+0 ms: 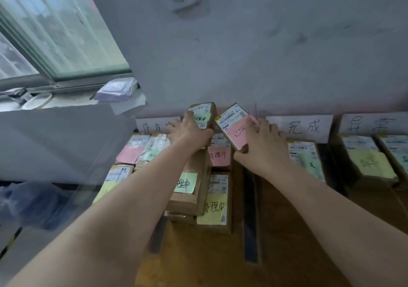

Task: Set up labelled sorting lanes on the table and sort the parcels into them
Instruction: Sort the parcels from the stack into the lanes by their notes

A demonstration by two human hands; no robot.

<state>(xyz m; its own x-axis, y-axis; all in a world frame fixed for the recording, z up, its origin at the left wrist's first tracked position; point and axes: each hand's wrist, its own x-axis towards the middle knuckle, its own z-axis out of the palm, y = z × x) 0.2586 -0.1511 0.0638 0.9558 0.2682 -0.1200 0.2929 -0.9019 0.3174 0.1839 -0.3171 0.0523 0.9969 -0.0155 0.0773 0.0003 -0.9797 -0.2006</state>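
1. Left hand: grip clamped on the green-note parcel, with the fingers curled over its left edge. The parcel is tilted up near the wall, over the second lane. I cannot tell whether its lower edge rests on anything.
2. Right hand: grip clamped on the pink-note parcel, with the thumb under the lower edge and the fingers on the right side. The parcel is tilted, label side facing the camera, just right of the green-note parcel. The two look close, but contact is unclear.
3. Three white signs lean on the wall at the back of the counter: left sign, middle sign, right sign. The hands partly cover the left and middle ones.
4. A dark tape strip runs front to back on the counter, between the second lane and the lane under the middle sign.
5. Lane contents:
   - Far left: flat parcels, one with a pink note.
   - Second lane: a stack with a green note on top, and beside it a yellow-note parcel.
   - Under the middle sign: one parcel.
   - Under the right sign: parcels, the nearest bearing a yellow note.
6. A white bag lies on the window sill, upper left.
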